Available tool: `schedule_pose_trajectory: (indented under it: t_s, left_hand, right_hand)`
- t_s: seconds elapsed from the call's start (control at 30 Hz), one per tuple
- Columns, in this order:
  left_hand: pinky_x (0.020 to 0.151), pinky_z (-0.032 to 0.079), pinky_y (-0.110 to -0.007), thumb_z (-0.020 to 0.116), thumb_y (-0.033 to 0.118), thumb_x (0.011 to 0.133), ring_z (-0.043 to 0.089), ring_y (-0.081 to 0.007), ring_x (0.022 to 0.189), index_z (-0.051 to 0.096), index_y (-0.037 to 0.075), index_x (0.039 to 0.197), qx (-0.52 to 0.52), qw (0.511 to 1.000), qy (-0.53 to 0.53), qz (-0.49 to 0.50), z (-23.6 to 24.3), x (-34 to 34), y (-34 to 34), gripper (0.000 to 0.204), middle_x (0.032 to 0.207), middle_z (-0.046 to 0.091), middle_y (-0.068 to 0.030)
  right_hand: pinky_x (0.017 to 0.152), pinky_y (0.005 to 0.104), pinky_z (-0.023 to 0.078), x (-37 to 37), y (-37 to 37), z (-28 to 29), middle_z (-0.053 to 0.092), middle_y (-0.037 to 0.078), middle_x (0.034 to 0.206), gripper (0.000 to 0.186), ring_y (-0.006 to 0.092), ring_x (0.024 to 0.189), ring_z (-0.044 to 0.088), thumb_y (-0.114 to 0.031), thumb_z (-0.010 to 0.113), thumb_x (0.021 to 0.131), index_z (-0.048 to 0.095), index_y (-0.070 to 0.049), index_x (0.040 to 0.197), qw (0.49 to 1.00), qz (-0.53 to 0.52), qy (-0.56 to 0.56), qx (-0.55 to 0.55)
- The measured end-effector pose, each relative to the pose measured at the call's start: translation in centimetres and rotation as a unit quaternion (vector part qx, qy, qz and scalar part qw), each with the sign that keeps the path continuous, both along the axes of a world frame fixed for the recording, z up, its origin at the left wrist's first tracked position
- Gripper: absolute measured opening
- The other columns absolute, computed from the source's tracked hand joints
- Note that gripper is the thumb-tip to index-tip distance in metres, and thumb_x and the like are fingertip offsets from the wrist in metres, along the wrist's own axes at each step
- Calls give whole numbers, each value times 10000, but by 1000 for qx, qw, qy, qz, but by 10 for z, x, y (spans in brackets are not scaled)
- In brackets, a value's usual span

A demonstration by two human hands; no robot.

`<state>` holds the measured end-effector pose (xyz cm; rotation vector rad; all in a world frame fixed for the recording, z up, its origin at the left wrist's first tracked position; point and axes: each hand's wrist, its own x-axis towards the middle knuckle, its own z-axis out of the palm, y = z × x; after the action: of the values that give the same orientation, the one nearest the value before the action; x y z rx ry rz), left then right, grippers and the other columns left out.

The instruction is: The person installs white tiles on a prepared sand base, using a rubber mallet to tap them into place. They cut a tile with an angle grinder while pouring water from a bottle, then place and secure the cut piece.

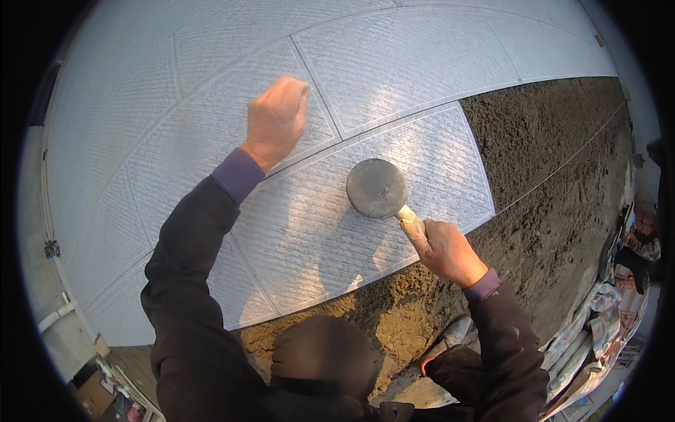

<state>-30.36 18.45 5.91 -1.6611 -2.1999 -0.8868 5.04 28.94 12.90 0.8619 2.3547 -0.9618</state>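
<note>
The right hand (453, 253), right of centre in the frame, has its fingers wrapped firmly around the pale handle of a mallet (377, 188). The mallet's round, dark grey head is near the middle of the frame, over a light grey slab (439, 165) with a finely ridged face and a smooth border. A dark shadow lies on the slab below and to the left of the head; whether the head touches the slab cannot be told.

The left hand (278, 119), above and left of centre, is over the paving near a dark joint (316, 88) between slabs. Its fingers are curled in and pressed together; whether they pinch anything cannot be told.

More laid slabs (408, 60) fill the upper and left parts of the frame. Rough, dark mortar (534, 133) borders the slab on the right, crossed by a thin, pale line (562, 165). Yellowish, crumbly material (408, 330) lies along the slab's lower edge, near a shoe (450, 337). Crumpled, striped sheeting (587, 337) is bunched at the lower right.
</note>
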Motion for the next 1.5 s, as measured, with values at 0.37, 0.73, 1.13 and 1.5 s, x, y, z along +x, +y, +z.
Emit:
schedule_pose_trajectory:
  t_s: [0.37,0.73,1.13,1.5]
  left_hand:
    - [669,553,-365,709,16,937,706,-308,771,701,0,999,-234,929,-257,130,20,207,-326,64,926,712,-139]
    - [717,558,-429,708,-35,862,677,-363,853,629,-2,1007,-332,926,-147,105,0,253,-345,169,940,661,-157]
    - [678,517,-453,666,43,772,617,-326,771,539,40,865,-378,925,-34,9,-7,253,-343,158,804,553,-133]
    - [691,494,-484,620,-4,791,604,-381,814,579,24,941,-380,923,-8,56,-4,266,-337,158,873,575,-174]
  right_hand:
    - [534,398,341,4,45,-18,397,68,646,619,127,636,379,-465,534,1112,512,57,780,996,49,67,-28]
    - [553,417,370,21,63,-55,446,105,634,698,163,628,403,-532,499,1107,557,82,782,983,79,164,-14]
    - [573,442,428,26,61,-65,532,178,612,730,210,593,504,-571,509,1090,619,84,787,980,88,176,24]
    - [530,343,395,80,61,-46,498,-15,624,674,109,587,461,-610,579,1051,552,-41,690,964,-89,166,-188]
